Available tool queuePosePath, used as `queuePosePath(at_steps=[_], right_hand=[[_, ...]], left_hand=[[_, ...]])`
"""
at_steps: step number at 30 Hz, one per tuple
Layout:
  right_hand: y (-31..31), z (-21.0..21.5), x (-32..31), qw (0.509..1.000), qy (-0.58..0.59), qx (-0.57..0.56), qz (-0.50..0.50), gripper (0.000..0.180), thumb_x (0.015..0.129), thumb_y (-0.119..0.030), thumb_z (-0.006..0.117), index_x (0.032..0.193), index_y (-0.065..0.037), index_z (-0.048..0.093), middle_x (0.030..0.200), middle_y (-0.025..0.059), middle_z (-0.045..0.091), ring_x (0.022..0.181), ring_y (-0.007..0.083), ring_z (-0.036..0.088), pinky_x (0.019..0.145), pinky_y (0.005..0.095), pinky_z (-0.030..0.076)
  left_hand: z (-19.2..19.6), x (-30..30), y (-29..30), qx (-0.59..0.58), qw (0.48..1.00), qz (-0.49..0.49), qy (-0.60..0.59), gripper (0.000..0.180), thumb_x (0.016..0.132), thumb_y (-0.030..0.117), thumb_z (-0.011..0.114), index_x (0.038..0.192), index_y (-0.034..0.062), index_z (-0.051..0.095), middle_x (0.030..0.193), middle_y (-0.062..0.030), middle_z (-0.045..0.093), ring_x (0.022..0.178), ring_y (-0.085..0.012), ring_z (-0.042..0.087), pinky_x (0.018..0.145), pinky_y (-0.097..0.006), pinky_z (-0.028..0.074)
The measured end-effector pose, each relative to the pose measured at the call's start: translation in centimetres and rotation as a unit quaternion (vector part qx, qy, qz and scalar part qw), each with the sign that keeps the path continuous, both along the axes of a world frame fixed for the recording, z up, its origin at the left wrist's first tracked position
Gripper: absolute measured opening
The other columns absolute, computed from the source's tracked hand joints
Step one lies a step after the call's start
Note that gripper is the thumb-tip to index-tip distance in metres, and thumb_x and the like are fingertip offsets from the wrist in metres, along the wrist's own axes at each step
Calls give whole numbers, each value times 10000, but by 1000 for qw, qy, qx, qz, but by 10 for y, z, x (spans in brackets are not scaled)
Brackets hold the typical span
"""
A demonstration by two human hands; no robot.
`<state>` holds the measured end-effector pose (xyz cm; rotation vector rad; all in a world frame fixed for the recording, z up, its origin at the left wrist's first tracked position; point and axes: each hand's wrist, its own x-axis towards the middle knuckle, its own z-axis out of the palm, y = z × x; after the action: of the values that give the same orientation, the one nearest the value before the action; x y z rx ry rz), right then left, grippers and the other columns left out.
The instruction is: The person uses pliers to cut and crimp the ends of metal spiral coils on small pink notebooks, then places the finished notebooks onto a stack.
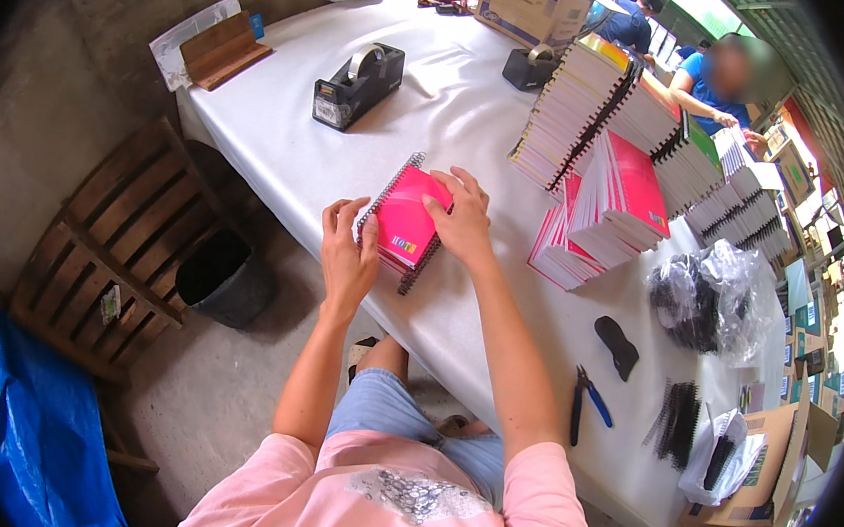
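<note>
Your left hand (346, 253) pinches the near-left corner of the pink spiral notebook (405, 218), fingers curled over its edge. Your right hand (463, 215) lies flat on its far-right side, fingers spread across the cover. The notebook rests at the bench's (457, 96) near edge, directly between both hands, its long axis running away from you and leaning left, the black coil along its left side. A tape dispenser (357, 84) stands beyond it. Stacks of bound notebooks (608, 149) rise to the right; pliers (586, 396) and loose black coils (678, 416) lie further along the near edge, well apart.
</note>
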<state>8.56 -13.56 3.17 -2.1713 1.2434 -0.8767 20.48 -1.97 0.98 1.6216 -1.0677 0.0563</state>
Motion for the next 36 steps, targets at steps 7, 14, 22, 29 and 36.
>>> queuePosePath(at_steps=[7,14,22,29,36], right_hand=[[12,27,-25,987,-38,-155,-27,464,883,-355,570,1303,-169,502,1402,118,369,1275,341,340,1011,553,278],[14,170,-179,900,54,-293,-317,534,846,-264,662,1298,-33,498,1015,130,555,891,242,567,820,327,462],[15,172,-338,936,-290,-100,-175,274,849,-15,558,1083,-81,683,830,-16,537,674,50,460,602,214,397],[16,62,-356,970,115,48,-211,416,827,-102,529,1242,-90,554,1089,190,633,1027,316,607,902,399,464],[-26,-8,-375,935,111,149,-303,704,783,-323,673,1387,-114,377,1293,238,496,1176,394,498,1011,429,381]], left_hand=[[-13,-2,-8,-39,985,-45,159,366,965,271,476,1244,35,504,1173,-160,530,1047,-277,536,870,-370,440],[9,7,11,-167,979,36,108,408,974,309,475,1253,12,477,1239,-137,473,1147,-227,453,942,-373,372],[83,-79,28,-206,960,-124,-141,293,881,119,592,1151,13,549,1223,-151,484,1141,-271,470,950,-392,389],[49,-172,24,74,892,-434,102,322,843,139,636,1138,28,570,1174,-142,531,1031,-227,561,768,-304,483],[-9,-214,-36,211,885,-412,48,629,827,308,671,1296,-11,398,1240,-200,489,1023,-350,566,842,-417,473]])
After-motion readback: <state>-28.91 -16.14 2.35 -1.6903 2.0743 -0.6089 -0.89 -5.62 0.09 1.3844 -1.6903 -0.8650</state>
